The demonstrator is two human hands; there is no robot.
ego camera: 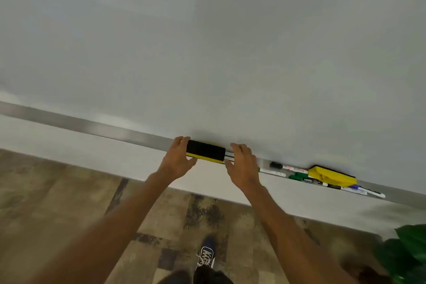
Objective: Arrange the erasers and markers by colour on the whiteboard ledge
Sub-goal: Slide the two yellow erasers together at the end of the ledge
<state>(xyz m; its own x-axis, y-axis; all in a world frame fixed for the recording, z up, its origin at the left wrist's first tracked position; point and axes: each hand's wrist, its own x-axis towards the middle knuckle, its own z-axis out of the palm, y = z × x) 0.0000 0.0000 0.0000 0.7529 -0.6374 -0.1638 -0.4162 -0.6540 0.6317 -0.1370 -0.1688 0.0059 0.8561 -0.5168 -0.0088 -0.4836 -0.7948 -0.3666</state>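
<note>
- Reaching both hands to the whiteboard ledge [92, 125], you bracket a black-felt eraser [205, 151] with a yellow strip along its lower edge. It sits on the ledge against the whiteboard [207, 53].
- Your left hand [177, 160] grips the eraser's left end, with the fingers curled over the top edge and the thumb under the yellow strip.
- Your right hand [243, 168] arches at the eraser's right end, fingers bent over the ledge and thumb tip at the lower right corner.
- A white marker barrel [229, 155] shows between the eraser and your right palm; I cannot tell whether that hand pinches it.
- Farther right on the ledge, apart from both hands, lies a loose cluster:
  - a black-capped marker [276, 165]
  - a red-printed marker [296, 169]
  - green markers [299, 177]
  - a blue marker [356, 188]
- A second eraser [329, 176], yellow side up, rests tilted on top of those markers.
- Below, your dark shoe [206, 255] stands on the patchy wood-look floor [69, 191].
- A leafy plant [408, 253] fills the lower right corner.
</note>
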